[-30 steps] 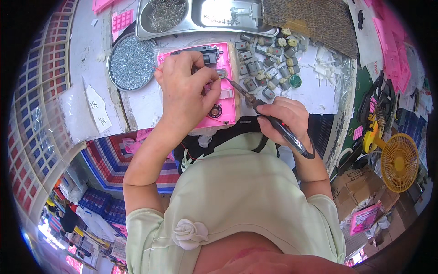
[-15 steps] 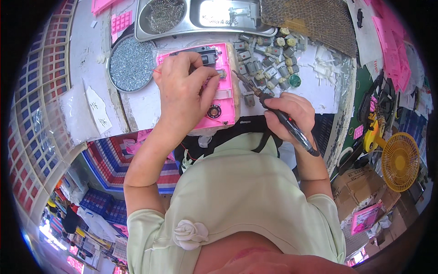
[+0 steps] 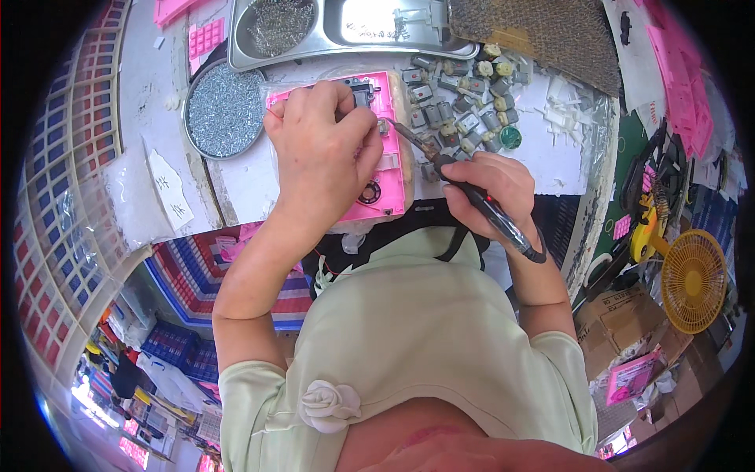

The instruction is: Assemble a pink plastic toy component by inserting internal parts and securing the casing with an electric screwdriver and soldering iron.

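Note:
A flat pink plastic housing (image 3: 385, 169) with a small round part in it lies on the white worktop near the front edge. My left hand (image 3: 318, 149) presses down on it, fingers curled over its upper half. My right hand (image 3: 487, 185) grips a black soldering iron (image 3: 503, 224) with a red mark. The iron's metal tip (image 3: 397, 130) touches the housing just right of my left fingers. A black cord leaves the iron's rear end.
Several small grey motors (image 3: 460, 102) lie in a heap behind the housing. A round tray of metal bits (image 3: 224, 110) sits at the left, a steel tray (image 3: 354, 27) at the back. White plastic parts (image 3: 562, 118) lie right. A yellow fan (image 3: 692, 279) stands below right.
The iron's tip has moved left, from the motor heap onto the pink housing's right side. My left hand has stayed pressed on the housing.

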Motion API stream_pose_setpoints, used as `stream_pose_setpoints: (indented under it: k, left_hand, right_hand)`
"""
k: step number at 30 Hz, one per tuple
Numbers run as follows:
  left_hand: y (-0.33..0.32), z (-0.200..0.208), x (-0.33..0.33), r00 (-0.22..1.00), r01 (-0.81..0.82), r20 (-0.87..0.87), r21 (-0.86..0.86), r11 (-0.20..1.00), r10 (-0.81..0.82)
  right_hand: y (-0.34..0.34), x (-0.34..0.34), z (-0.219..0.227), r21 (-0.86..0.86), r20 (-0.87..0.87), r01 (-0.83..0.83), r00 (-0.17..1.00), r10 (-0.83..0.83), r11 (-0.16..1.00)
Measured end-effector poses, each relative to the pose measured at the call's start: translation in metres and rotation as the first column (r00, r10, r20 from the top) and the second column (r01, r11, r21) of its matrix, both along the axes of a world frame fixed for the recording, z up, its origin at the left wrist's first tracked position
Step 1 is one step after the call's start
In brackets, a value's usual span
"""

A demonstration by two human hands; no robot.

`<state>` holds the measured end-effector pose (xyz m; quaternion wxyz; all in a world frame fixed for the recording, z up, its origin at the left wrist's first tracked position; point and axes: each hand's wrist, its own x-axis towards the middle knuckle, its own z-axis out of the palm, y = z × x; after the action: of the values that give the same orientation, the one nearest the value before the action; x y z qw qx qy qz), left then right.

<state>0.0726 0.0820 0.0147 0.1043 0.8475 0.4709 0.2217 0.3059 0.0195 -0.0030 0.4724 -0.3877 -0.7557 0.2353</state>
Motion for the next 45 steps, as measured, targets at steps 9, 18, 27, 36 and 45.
stream_pose_setpoints:
  k: [9,18,27,36,45]
  left_hand:
    - [0.001,0.003,0.002,1.000,-0.001,-0.025,-0.005,1.000,0.000]
    - [0.002,0.008,0.004,0.999,-0.013,-0.049,0.003,1.000,0.013]
    - [0.002,0.008,0.004,0.999,-0.010,-0.052,0.011,1.000,0.011]
    - [0.001,0.009,0.004,0.998,-0.011,-0.064,0.004,1.000,0.012]
    - [0.001,0.008,0.005,0.998,-0.015,-0.061,0.003,1.000,0.015]
  right_hand:
    - [0.000,-0.006,-0.004,0.009,0.002,0.008,1.000,-0.008,1.000]
    - [-0.005,-0.004,-0.009,0.065,0.156,-0.036,0.987,0.025,0.997]
    - [-0.002,-0.001,-0.004,0.099,0.105,-0.035,0.994,0.025,0.994]
    - [-0.003,-0.002,-0.005,0.084,0.124,-0.047,0.992,0.037,0.995]
    - [-0.003,0.005,0.002,0.072,0.096,-0.016,0.995,0.009,0.997]
